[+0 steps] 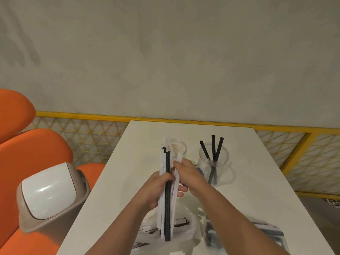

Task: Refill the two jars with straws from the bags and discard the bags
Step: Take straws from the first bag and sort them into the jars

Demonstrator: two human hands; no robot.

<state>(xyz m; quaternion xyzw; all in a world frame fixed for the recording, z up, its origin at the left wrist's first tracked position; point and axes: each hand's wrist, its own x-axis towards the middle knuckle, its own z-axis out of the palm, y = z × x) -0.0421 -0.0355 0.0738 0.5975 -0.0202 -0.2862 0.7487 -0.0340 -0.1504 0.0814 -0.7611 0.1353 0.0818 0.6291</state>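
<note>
My left hand grips a bundle of paper-wrapped straws, white sleeves with a black straw showing, held upright over the table. My right hand pinches the upper part of the same bundle. Just behind the bundle's top stands a clear jar that looks empty. To its right a second clear jar holds three black straws. Near the table's front edge lie two clear plastic bags: one under my left forearm with wrapped straws inside, another at the right with dark straws.
The white table runs to a yellow-framed mesh rail along the wall. A beige bin with a white swing lid stands left of the table, beside orange seats.
</note>
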